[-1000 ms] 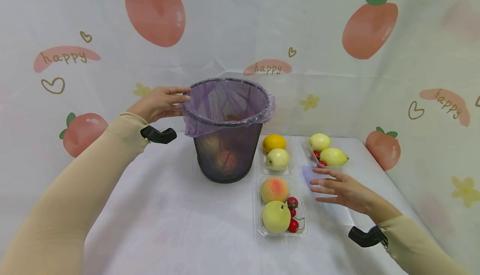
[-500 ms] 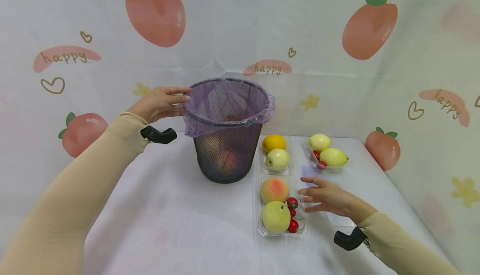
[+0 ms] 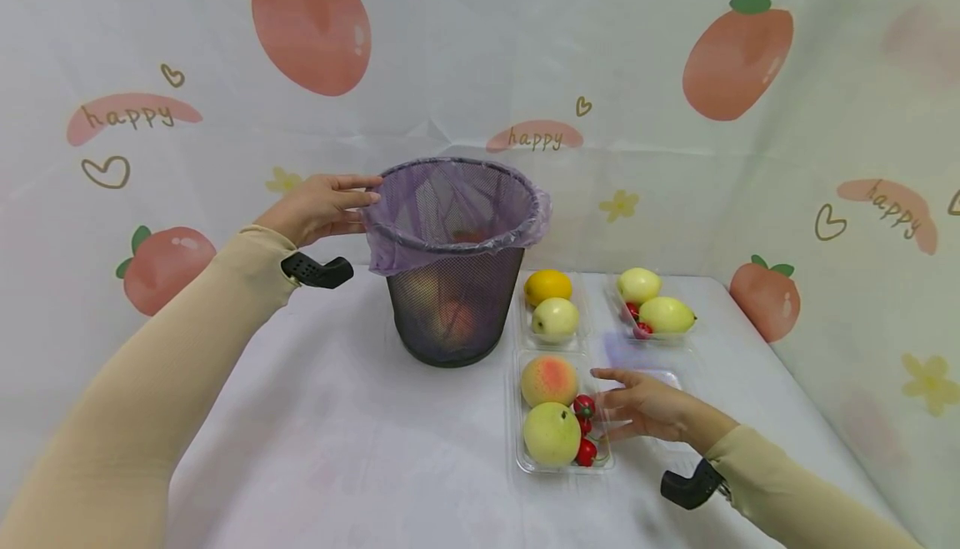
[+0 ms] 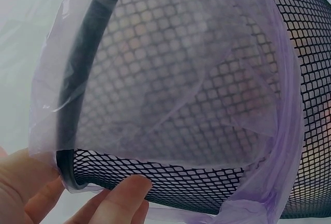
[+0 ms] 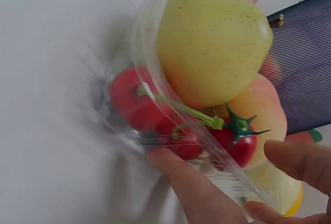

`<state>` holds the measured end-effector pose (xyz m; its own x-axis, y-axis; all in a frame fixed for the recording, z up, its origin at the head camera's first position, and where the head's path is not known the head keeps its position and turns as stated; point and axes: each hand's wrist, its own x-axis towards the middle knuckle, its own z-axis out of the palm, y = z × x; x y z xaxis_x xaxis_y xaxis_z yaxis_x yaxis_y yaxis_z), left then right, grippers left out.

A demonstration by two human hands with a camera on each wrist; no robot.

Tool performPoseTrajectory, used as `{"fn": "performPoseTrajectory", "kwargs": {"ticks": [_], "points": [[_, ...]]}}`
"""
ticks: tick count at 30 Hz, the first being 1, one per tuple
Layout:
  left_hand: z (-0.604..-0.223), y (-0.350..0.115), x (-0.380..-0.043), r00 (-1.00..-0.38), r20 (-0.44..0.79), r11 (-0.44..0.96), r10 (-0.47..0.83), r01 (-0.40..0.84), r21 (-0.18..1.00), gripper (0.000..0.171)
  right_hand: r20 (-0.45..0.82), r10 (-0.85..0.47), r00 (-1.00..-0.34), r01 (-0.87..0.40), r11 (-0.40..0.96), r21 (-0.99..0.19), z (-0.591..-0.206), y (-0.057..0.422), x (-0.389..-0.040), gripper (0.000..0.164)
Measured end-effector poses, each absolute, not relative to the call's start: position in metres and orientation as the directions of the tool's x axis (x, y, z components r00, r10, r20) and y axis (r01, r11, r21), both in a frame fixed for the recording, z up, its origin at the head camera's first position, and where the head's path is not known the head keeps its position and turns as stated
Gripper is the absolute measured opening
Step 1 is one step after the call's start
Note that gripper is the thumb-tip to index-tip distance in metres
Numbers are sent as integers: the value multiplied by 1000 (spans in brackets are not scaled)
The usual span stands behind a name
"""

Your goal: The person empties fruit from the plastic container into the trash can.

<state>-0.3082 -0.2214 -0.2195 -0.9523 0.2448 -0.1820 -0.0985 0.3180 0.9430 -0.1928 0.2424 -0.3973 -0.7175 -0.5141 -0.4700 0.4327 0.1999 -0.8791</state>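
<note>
At the left, my left hand (image 3: 318,203) holds the rim of a black mesh wastebasket (image 3: 457,316) lined with a purple bag (image 3: 405,257). In the left wrist view its fingers (image 4: 124,198) lie at the rim and against the mesh. My right hand (image 3: 648,407), fingers spread, is at the right side of a clear plastic box (image 3: 521,457). In the right wrist view a fingertip (image 5: 165,157) is right at the box wall. The box holds a peach (image 3: 550,381), a yellow-green apple (image 3: 551,435) and small red fruits (image 3: 586,451), one with a star-shaped green calyx.
Behind that box, another clear box holds an orange-yellow fruit (image 3: 548,287) and a pale round fruit (image 3: 555,319). A third, at back right, holds a lemon (image 3: 667,316), a pale fruit (image 3: 639,285) and small red fruits. Fruit shows dimly inside the wastebasket. A printed curtain (image 3: 450,49) hangs behind.
My right hand has moved left and toward me, from in front of the back-right box to the side of the front box. The left hand stays at the wastebasket rim.
</note>
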Motion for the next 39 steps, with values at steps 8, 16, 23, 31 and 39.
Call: {"fn": "performPoseTrajectory", "kwargs": {"ticks": [8,16,23,31,39], "points": [[-220,-221,-309,-951,-188,322,247,-103,941,58,-509,-488,-709,464,221,-858,-402,239,-193,68],[-219,-221,-308,-952,-185,323,242,-100,941,58,-523,-481,-704,487,209,-848,-401,236,-192,68],[-219,-221,-308,-951,-189,320,243,-105,942,58,-533,-481,-696,486,231,-843,-399,235,-194,74],[-218,-219,-308,-953,-193,318,235,-112,941,57,-541,-490,-684,483,251,-839,-392,233,-194,82],[-219,-221,-309,-951,-186,325,249,-99,940,57,-574,-395,-717,468,337,-817,-391,227,-189,81]]}}
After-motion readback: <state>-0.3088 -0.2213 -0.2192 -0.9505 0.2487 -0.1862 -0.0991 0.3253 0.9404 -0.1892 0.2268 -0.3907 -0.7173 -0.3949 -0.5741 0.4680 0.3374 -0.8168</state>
